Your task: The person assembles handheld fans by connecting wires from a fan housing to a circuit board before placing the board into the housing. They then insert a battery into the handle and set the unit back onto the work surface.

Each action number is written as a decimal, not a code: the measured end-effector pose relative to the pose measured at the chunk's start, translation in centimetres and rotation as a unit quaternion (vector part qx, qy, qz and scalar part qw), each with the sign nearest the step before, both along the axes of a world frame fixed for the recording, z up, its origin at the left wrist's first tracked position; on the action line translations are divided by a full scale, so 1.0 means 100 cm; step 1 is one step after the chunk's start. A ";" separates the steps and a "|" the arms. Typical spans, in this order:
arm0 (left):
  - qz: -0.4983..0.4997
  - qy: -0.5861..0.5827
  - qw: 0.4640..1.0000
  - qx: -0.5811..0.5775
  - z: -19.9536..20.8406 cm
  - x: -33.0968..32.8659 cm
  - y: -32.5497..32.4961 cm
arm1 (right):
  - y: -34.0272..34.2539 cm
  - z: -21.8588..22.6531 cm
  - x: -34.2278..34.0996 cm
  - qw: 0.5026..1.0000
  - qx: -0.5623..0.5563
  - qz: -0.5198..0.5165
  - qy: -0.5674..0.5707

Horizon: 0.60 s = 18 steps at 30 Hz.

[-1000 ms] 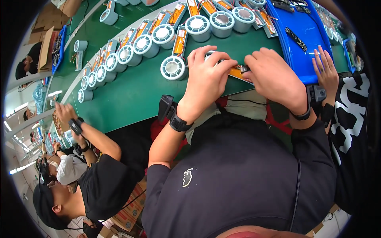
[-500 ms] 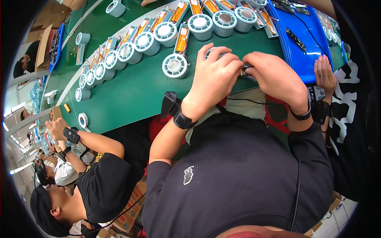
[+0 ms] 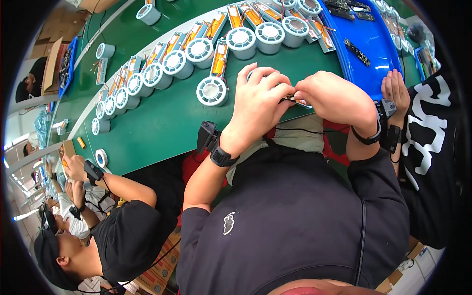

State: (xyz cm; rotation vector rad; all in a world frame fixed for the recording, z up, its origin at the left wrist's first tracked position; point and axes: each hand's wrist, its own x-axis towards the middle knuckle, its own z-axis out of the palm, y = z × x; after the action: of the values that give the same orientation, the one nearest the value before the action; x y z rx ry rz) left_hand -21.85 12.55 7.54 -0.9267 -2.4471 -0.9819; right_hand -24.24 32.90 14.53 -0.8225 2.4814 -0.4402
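Above the near table edge, my left hand [image 3: 260, 96] curls round a light-blue fan unit with a round grille head, mostly hidden under the fingers. My right hand [image 3: 334, 96] meets it on the right, its thumb and fingertips pinching a small dark part [image 3: 291, 98] at the unit's end. Exactly what this part is stays too small to tell. Left of my hands lies another fan unit [image 3: 212, 91], its handle holding an orange battery [image 3: 220, 56] with thin wires.
A curved row of similar fan units [image 3: 175, 64] runs along the green table [image 3: 152, 137]. At right, a blue tray [image 3: 368, 42] holds dark circuit boards [image 3: 357, 52]. A tape roll [image 3: 101, 157] lies at left. Co-workers sit on both sides; one's hand [image 3: 395, 91] rests by the tray.
The view has shifted slightly. My hands stay together on the fan unit, and its dark end part shows more between my fingertips. The left co-worker's hand now shows an orange piece.
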 end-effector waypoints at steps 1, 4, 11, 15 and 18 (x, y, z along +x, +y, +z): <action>0.003 -0.010 1.000 -0.001 0.001 0.001 0.001 | 0.000 0.001 -0.001 1.000 -0.007 0.005 -0.007; 0.011 -0.031 0.999 0.000 0.004 0.003 0.004 | -0.001 0.002 -0.005 0.999 -0.020 0.018 -0.023; 0.115 -0.007 0.993 0.003 -0.005 0.007 0.020 | 0.000 0.009 -0.012 0.989 -0.146 0.018 -0.001; 0.146 -0.009 0.989 -0.001 -0.006 0.008 0.023 | 0.000 0.015 -0.011 0.988 -0.153 -0.012 -0.027; 0.137 -0.020 0.990 0.007 -0.005 0.007 0.020 | 0.010 -0.003 -0.011 0.984 -0.177 0.003 -0.003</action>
State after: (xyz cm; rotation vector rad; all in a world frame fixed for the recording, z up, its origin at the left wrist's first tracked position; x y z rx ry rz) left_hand -21.15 14.57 6.99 -0.5516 -2.5106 -0.9246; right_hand -25.30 33.86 14.20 -0.9606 2.4282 -0.8967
